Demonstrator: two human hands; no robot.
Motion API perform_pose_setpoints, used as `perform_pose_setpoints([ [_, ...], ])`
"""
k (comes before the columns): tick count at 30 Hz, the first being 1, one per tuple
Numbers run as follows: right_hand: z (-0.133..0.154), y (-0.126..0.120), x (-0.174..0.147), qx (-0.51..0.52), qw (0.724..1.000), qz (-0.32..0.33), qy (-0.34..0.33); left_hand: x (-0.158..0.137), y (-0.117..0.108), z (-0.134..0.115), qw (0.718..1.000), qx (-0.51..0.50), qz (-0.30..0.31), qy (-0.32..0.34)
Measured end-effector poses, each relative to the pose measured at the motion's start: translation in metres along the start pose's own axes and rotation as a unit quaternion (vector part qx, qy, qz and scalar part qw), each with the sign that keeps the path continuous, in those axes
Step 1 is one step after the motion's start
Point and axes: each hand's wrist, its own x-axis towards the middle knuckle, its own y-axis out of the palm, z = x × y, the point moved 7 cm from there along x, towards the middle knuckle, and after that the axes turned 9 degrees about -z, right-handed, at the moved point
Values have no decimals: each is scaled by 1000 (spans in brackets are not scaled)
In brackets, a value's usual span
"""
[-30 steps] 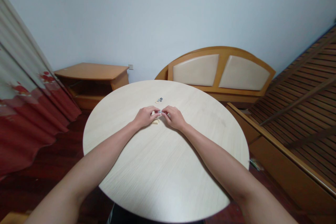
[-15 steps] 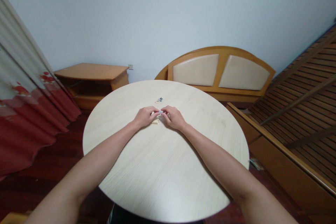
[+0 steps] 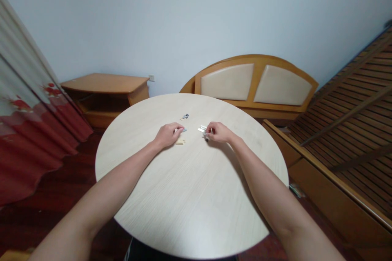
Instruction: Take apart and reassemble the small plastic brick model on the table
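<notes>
My left hand [image 3: 168,135] is closed, with a small grey-blue piece [image 3: 184,130] pinched at its fingertips just above the table. Just below it lie several small beige pieces [image 3: 180,142]. My right hand [image 3: 219,132] is closed in a pinch at a small group of pieces on the right; what its fingertips hold is too small to make out. Pale, flat strips [image 3: 202,128] lie beside those fingertips, and a small dark piece [image 3: 206,139] shows under them. Farther back is a little pile of dark grey and beige pieces [image 3: 185,117].
The round pale wood table [image 3: 190,195] has a cut-off edge at lower right. Behind it stand a low wooden cabinet [image 3: 107,83] and a padded headboard [image 3: 226,81]. Wooden slats [image 3: 358,126] lean at right; a red and white curtain [image 3: 39,130] hangs at left.
My right hand has moved right, away from my left hand, to the pieces on the right, uncovering the pale strips. My left hand has stayed nearly in place with the grey-blue piece.
</notes>
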Motion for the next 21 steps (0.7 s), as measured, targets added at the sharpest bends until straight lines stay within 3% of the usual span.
perform_pose_setpoints([
  [6, -8, 15, -1, 23, 998, 61, 18, 0, 0, -1, 1000, 0, -3, -3],
  [14, -13, 13, -4, 26, 997, 69, 34, 0, 1, 0, 1000, 6, 1, -4],
  [17, 1, 9, -2, 4, 999, 42, 20, 0, 1, 2, 1000, 9, -1, -8],
  [21, 42, 15, 1, -28, 999, -23, -34, 2, -1, 9, 999, 21, -16, -21],
])
